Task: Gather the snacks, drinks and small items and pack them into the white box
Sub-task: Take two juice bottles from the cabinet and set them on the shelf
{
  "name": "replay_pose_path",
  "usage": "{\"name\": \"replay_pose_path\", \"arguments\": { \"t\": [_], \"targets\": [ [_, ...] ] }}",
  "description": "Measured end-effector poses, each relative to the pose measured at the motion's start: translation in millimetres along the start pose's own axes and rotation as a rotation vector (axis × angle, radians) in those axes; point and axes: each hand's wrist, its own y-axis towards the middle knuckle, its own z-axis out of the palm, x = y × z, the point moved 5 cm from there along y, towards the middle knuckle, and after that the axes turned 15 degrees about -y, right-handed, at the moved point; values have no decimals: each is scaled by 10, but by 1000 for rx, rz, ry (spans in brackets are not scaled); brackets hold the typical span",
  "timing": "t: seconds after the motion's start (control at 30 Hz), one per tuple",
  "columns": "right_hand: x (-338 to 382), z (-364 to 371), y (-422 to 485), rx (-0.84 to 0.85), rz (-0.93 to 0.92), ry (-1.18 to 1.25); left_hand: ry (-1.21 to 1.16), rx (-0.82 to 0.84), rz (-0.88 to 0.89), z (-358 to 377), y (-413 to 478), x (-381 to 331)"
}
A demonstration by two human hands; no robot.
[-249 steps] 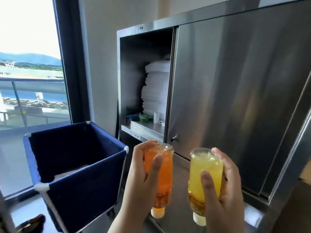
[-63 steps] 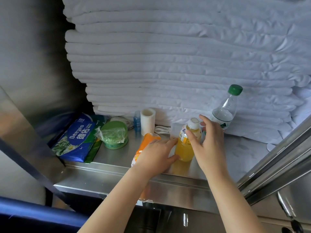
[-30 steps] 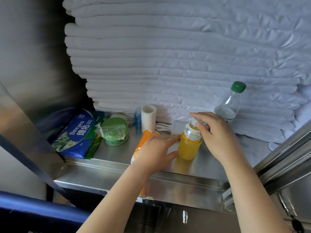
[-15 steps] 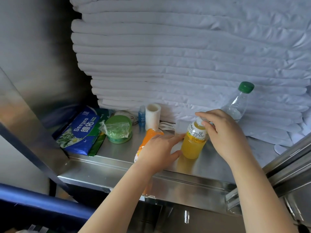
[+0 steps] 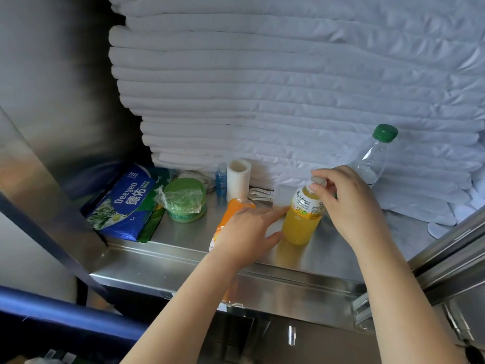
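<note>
Drink in play: the yellow juice bottle (image 5: 301,222) stands roughly upright near the front of the steel shelf (image 5: 183,240).
Second drink: the orange juice bottle (image 5: 231,214) lies on its side just beside it, its lower end at the shelf's front lip.
Destination: the white box is not in view.
Risk: lifted by its top alone, the yellow juice bottle may swing or slip. Once released, the round orange juice bottle could roll off the lip.
Right grip: the right hand (image 5: 349,206) pinches the yellow juice bottle's cap between thumb and fingertips.
Left grip: the left hand (image 5: 249,232) rests flat on the orange juice bottle, fingers straight and spread.
Behind: a water bottle (image 5: 372,158), a tissue pack (image 5: 126,203), stacked linen (image 5: 262,88).
</note>
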Motion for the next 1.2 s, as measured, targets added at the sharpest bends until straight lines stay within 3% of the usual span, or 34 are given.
{"name": "replay_pose_path", "arguments": {
  "t": [0.23, 0.43, 1.2],
  "targets": [
    [44, 19, 1, 63, -48, 10, -7, -6, 3, -26, -14, -2],
    [17, 67, -25, -17, 28, 64, 6, 13, -2, -25, -10, 23],
    [-12, 144, 13, -49, 0, 230, 50, 36, 4, 26, -8, 52]
  ]
}}
